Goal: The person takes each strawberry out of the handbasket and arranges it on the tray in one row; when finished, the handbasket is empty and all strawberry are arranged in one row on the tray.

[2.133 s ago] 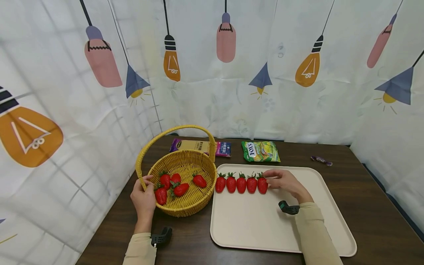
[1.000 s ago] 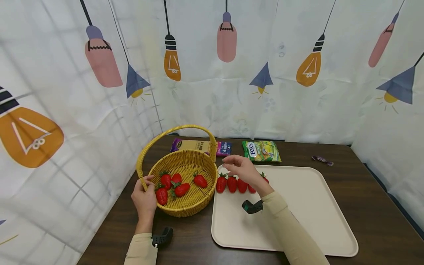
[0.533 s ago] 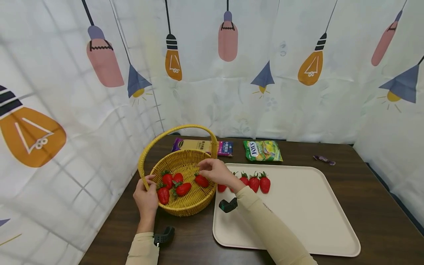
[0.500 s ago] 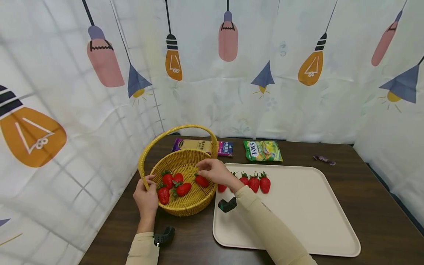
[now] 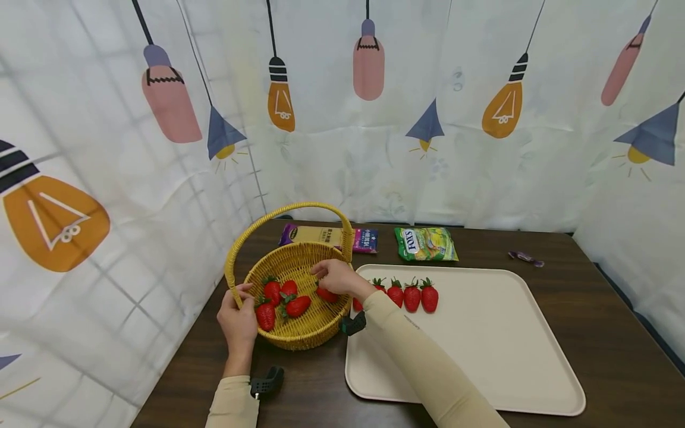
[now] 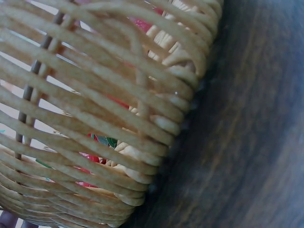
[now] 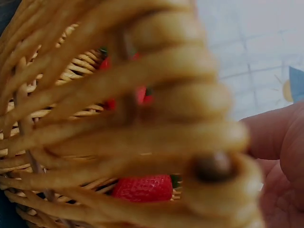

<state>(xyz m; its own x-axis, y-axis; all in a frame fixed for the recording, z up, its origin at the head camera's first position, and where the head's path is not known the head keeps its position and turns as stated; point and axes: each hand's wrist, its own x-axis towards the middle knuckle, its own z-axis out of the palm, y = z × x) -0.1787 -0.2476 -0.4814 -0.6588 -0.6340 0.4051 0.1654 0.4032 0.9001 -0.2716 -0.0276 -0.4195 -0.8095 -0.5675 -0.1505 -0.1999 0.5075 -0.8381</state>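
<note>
Nearest me, the left sleeve (image 5: 232, 407) and right sleeve (image 5: 428, 362) reach in over the dark wooden bench (image 5: 302, 389), a black device (image 5: 267, 382) at the left wrist. Of the two hands, I observe the left hand (image 5: 237, 324) closed about the foot of the handle (image 5: 289, 208) of a yellow woven basket (image 5: 299, 343), which stands on the bench. The right hand (image 5: 338, 277) is inside the basket near its right wall, fingers bent downward over a strawberry (image 5: 326, 295); I cannot tell how far they are parted or whether they pinch it. Four more strawberries (image 5: 298, 306) lie grouped in the basket's left part. To the right is a cream tray (image 5: 481, 356); along its far edge runs a row of upright-pointing berries (image 5: 412, 298), its left end partly hidden by the right arm. Beyond, on the bench, lie a purple-and-gold packet (image 5: 316, 234), a green bag (image 5: 426, 244) and a small purple wrapped sweet (image 5: 526, 258). Farthest hangs a white curtain (image 5: 455, 178) printed with lamps.
</note>
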